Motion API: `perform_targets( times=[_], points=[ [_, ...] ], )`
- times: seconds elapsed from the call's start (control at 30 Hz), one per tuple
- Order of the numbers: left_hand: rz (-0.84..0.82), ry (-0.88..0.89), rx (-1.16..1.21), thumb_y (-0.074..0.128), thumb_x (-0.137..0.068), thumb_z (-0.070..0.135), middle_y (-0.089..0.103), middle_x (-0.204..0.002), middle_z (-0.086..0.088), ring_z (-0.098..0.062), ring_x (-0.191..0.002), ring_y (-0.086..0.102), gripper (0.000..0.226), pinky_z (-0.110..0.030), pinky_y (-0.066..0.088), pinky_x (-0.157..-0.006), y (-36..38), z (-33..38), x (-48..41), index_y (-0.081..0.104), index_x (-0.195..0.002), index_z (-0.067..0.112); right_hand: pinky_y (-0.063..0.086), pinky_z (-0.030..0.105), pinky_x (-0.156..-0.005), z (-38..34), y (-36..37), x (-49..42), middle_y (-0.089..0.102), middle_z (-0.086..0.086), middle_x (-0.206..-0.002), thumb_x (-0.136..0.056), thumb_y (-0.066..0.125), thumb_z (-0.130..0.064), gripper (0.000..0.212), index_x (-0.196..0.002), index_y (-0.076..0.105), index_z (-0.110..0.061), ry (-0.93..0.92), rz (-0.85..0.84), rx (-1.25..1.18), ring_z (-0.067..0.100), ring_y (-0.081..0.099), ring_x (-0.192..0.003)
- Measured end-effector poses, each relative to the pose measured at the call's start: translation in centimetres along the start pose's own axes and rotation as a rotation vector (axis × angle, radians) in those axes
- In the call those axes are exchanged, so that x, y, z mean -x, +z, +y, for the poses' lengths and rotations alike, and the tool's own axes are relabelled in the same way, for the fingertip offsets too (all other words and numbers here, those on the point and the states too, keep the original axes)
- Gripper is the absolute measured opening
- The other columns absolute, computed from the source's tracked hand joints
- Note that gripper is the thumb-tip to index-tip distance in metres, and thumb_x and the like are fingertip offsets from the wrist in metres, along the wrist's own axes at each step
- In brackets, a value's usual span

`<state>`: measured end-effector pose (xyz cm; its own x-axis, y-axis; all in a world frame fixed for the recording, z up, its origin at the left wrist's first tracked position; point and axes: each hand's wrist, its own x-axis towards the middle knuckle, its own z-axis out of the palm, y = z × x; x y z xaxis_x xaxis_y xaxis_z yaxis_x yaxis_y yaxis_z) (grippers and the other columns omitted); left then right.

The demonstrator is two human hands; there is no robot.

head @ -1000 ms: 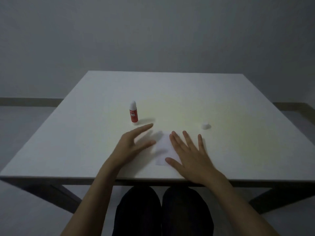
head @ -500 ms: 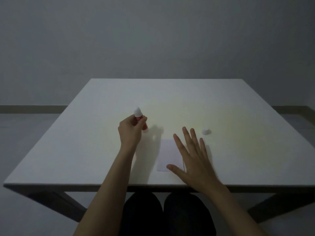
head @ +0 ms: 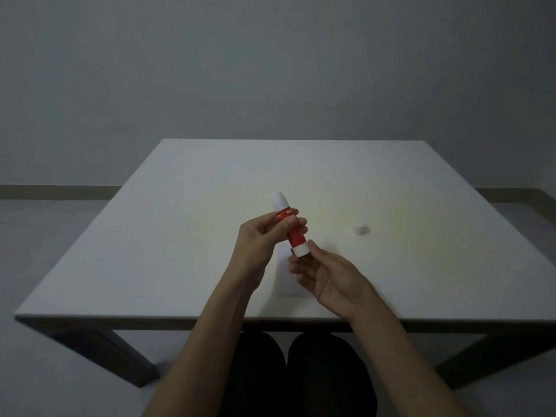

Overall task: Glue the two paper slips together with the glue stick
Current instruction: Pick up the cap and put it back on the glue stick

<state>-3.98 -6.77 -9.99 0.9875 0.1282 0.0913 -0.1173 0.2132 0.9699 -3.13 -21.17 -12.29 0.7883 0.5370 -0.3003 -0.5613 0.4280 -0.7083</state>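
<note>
Dim grey walls and a plain white table [head: 180, 236] frame your work. Your left hand [head: 258, 239] is wrapped around the upper body of the glue stick [head: 290, 227], fingers curled over the red label, while your right hand [head: 325, 272] pinches the white knob at its lower end between thumb and fingertips. The stick is held tilted above the table, its white tip pointing up and away from you.

A second ago the stick stood upright on the table and both your palms lay flat by the paper slip [head: 285, 278]; now you have lifted the stick and brought both hands to it. That suggests you are about to twist the base to raise the glue, so gluing has not begun.

Beneath your hands the slip lies flat near the table's front edge, thin and matte white; whether one sheet or two lie there you cannot tell. The stick is a smooth plastic cylinder. Off to your right sits a small white cap [head: 359, 229], well apart.
</note>
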Motion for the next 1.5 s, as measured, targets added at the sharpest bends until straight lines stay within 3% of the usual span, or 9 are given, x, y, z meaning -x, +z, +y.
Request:
perform_targets(
  times=[0.13,0.3,0.5,0.6,0.83,1.03,1.13,1.33,1.5],
  points=[
    [0.056,-0.001,-0.015,0.071,-0.076,0.018,0.077,-0.081,-0.002,-0.018,-0.081,0.073,0.015,-0.017,0.054,-0.072,0.6,-0.6,0.5,0.075,-0.089,0.012,0.056,0.022,-0.058,0.8,-0.2,0.6,0.072,0.011,-0.077,-0.082,0.062,-0.014,0.015,-0.093,0.060,-0.004,-0.247,0.089,0.184,0.019,0.071,-0.064],
    [0.097,-0.026,-0.035,0.071,-0.077,0.020,0.077,-0.080,0.003,-0.012,-0.081,0.073,0.024,-0.008,0.051,-0.067,1.5,-1.0,0.8,0.073,-0.097,0.006,0.055,0.021,-0.065,2.7,-0.9,0.7,0.066,0.008,-0.082,-0.078,0.072,-0.018,0.023,-0.090,0.056,-0.006,-1.092,0.452,1.442,0.015,0.063,-0.068],
    [0.079,-0.010,-0.037,0.071,-0.077,0.017,0.077,-0.080,0.000,-0.011,-0.082,0.072,0.026,-0.007,0.050,-0.068,1.1,-0.6,1.2,0.072,-0.098,0.003,0.055,0.029,-0.057,0.2,0.2,1.2,0.072,0.015,-0.083,-0.093,0.041,-0.046,0.046,-0.112,0.054,-0.006,-0.117,0.098,0.358,0.023,0.067,-0.063],
    [0.056,-0.012,-0.008,0.070,-0.077,0.016,0.077,-0.078,-0.001,-0.015,-0.081,0.072,0.018,-0.014,0.053,-0.071,0.9,-0.4,1.3,0.074,-0.091,0.005,0.056,0.025,-0.055,0.0,-0.3,1.5,0.072,0.012,-0.071,-0.091,0.046,-0.030,0.034,-0.097,0.062,-0.002,-0.011,-0.023,0.078,0.018,0.067,-0.060],
    [0.107,-0.061,0.019,0.069,-0.079,0.019,0.078,-0.076,0.003,-0.013,-0.077,0.073,0.007,-0.012,0.054,-0.067,1.6,-0.4,1.5,0.075,-0.081,0.017,0.057,0.025,-0.064,3.2,-1.3,0.8,0.068,0.008,-0.082,-0.077,0.072,-0.021,0.028,-0.093,0.056,-0.005,-1.255,0.441,1.500,0.016,0.064,-0.068],
    [0.122,-0.037,0.017,0.071,-0.076,0.018,0.077,-0.077,-0.001,-0.015,-0.080,0.073,0.009,-0.019,0.055,-0.076,1.0,0.0,1.5,0.076,-0.083,0.014,0.049,0.022,-0.052,0.8,0.7,1.4,0.071,0.003,-0.073,-0.090,0.041,-0.050,0.051,-0.111,0.056,-0.007,-0.166,0.074,0.346,0.013,0.061,-0.055],
    [0.108,-0.020,0.013,0.071,-0.076,0.018,0.077,-0.076,-0.001,-0.014,-0.077,0.073,0.008,-0.015,0.054,-0.071,0.9,0.1,1.5,0.076,-0.081,0.014,0.052,0.023,-0.053,0.7,0.5,1.5,0.071,0.006,-0.066,-0.091,0.049,-0.030,0.029,-0.100,0.059,-0.004,-0.103,0.010,0.119,0.015,0.063,-0.055],
    [0.272,-0.070,-0.121,0.071,-0.073,0.036,0.075,-0.071,0.006,-0.005,-0.068,0.071,0.017,-0.009,0.050,-0.063,2.3,-1.0,1.3,0.072,-0.076,0.019,0.053,0.021,-0.061,4.0,-0.2,0.9,0.069,0.009,-0.076,-0.076,0.073,-0.019,0.028,-0.091,0.053,-0.007,-1.239,0.512,1.387,0.016,0.063,-0.061],
    [0.393,0.013,-0.314,0.078,-0.065,0.041,0.073,-0.071,0.001,-0.010,-0.067,0.068,0.025,-0.022,0.053,-0.067,1.2,-1.7,1.4,0.073,-0.076,0.019,0.050,0.033,-0.077,2.2,-2.6,0.0,0.067,0.011,-0.100,-0.074,0.073,-0.041,0.050,-0.106,0.049,-0.012,-1.167,0.337,1.680,0.025,0.063,-0.087]
  ],
)
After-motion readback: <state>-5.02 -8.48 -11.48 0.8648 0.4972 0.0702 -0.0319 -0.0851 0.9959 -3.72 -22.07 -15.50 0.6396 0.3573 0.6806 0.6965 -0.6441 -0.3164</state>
